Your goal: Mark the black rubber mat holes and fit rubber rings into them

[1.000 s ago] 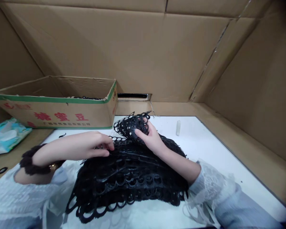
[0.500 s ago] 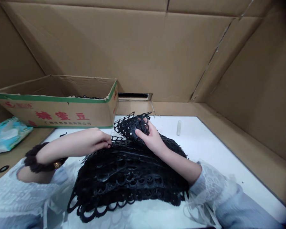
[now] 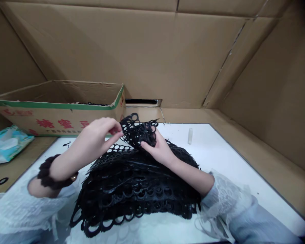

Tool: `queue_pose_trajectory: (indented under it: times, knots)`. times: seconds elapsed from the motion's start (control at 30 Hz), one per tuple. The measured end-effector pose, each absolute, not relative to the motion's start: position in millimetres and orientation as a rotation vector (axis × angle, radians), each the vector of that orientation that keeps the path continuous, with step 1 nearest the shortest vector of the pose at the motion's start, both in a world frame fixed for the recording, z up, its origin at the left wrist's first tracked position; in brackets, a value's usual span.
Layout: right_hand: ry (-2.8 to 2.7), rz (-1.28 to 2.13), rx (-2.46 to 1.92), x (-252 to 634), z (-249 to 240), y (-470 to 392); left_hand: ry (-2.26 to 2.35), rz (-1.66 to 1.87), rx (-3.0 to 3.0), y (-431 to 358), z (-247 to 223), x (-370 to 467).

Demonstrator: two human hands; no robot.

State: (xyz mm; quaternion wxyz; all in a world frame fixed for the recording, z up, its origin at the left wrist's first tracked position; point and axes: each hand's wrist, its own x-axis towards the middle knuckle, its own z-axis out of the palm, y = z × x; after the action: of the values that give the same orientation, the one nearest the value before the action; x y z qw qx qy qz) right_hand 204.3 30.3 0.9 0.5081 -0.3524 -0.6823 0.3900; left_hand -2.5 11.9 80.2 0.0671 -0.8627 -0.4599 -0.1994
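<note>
A thick pile of black perforated sheets [image 3: 142, 189], full of round holes, lies on the white tabletop in front of me. Above its far side, my right hand [image 3: 161, 147] is closed around a bunched black perforated sheet [image 3: 139, 134], thumb on the near side. My left hand [image 3: 105, 132] pinches the left edge of that same bunched sheet between thumb and fingertips. Whether the bunched sheet is still joined to the pile underneath, I cannot tell.
An open cardboard box [image 3: 58, 117] with black pieces inside stands at the back left. Beside it lies a blue tissue pack [image 3: 8, 144]. A black ring [image 3: 2, 181] is at the far left, a small translucent tube [image 3: 190, 136] at the right. Cardboard walls [image 3: 142, 54] enclose the table.
My left hand has risen from the far left edge of the pile to the bunched sheet and pinches its edge. My right hand keeps its hold, shifted slightly left.
</note>
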Motion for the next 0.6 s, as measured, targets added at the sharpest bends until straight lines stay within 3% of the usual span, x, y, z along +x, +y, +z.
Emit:
queue_pose_trajectory:
  times: [0.13, 0.2, 0.6]
  knots:
    - [-1.472, 0.995, -0.904, 206, -2, 35, -1.438, 0.073, -3.060, 9, 80, -8]
    - [-1.446, 1.002, -0.917, 206, -1, 34, -1.433, 0.241, -3.100, 9, 79, -10]
    - [-1.475, 1.015, -0.868, 205, -1, 32, -1.378, 0.215, -3.218, 17, 83, -18]
